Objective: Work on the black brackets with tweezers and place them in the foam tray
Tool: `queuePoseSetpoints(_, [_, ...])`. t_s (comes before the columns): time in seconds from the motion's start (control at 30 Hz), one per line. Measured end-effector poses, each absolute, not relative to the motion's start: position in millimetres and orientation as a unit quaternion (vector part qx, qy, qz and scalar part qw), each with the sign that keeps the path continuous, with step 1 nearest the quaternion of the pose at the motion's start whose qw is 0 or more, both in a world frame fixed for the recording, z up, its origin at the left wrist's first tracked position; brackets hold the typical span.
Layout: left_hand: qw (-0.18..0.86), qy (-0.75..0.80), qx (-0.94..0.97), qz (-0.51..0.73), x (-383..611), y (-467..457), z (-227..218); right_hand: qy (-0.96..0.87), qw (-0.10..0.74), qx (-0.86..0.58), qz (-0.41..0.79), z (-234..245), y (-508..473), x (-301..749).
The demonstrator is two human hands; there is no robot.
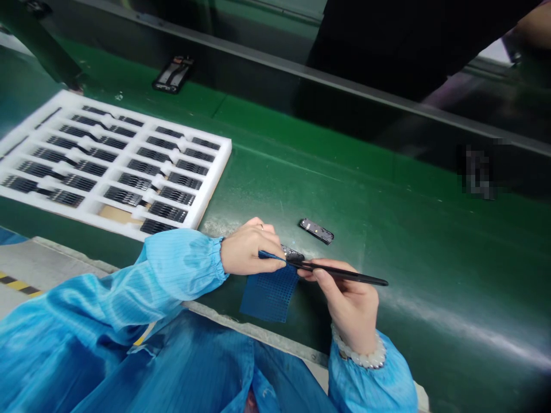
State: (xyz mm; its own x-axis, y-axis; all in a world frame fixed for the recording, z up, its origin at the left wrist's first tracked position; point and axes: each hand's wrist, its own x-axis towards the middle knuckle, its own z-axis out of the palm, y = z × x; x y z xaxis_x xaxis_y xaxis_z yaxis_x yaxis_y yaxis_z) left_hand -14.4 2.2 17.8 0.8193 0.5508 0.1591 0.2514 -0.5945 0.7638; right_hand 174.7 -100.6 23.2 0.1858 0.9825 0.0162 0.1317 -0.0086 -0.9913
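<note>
My left hand [252,246] is closed, thumb and finger pinching the upper edge of a blue sheet [269,295] marked with rows of tiny rectangles. A pair of black tweezers [344,272] lies in the closed fingers of my right hand [348,298]. Their tips meet the sheet's top edge, close to my left thumb. Just behind the tips sits a small dark part with silver details [293,252], partly covered by my hands. Farther back, a similar slim black part [317,230] rests on the green bench [267,189].
At left stands a white foam tray [221,158] with several rows of black flex-cable-like parts in its slots. A black rectangular device frame [173,74] lies behind it. A long metal rail [301,71] crosses the back, and the bench's front edge [258,335] runs near my body.
</note>
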Motion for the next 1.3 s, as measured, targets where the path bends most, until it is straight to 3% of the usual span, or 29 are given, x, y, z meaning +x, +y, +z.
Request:
queuePoseSetpoints(0.83, [0.378,0.223,0.877,0.197,-16.0,3.1,17.9,-0.442,0.522,-0.599,0.416,17.5,-103.7,179.2])
queuePoseSetpoints(1.1, [0.26,0.151,0.938,0.171,-14.2,-2.9,14.2,-0.341,0.499,-0.689,0.401,0.5,-98.7,191.6])
queuePoseSetpoints(1.3, [0.247,0.155,0.942,0.167,-12.8,-5.2,11.5,-0.324,0.488,-0.704,0.403,-0.1,-95.6,190.2])
